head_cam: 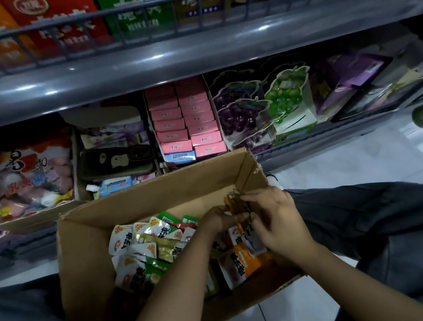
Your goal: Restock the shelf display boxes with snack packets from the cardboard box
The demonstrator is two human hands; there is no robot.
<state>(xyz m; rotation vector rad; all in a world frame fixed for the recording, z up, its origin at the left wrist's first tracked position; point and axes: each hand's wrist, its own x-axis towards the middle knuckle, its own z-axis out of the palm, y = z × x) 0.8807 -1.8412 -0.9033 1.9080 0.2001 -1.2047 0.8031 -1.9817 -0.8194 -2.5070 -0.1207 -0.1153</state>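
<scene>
Glossy flat packets (238, 204) between both hands

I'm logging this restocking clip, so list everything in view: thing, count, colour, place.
cardboard box: one, brown, open, in front of the lower shelf.
snack packets: many, white, green and orange, loose in the cardboard box.
orange packets: a small stack, held upright over the box.
pink boxes: two rows, lower shelf, middle.
phone: one, dark case, lying on the display box left of the pink boxes.
grape-shaped packs: purple and green, right of the pink boxes.
candy bag: one, pink and white, lower shelf, left.
cartons: orange, red, green and gold, upper shelf behind a rail.
left hand: grips the orange packets.
right hand: grips the same stack.
</scene>
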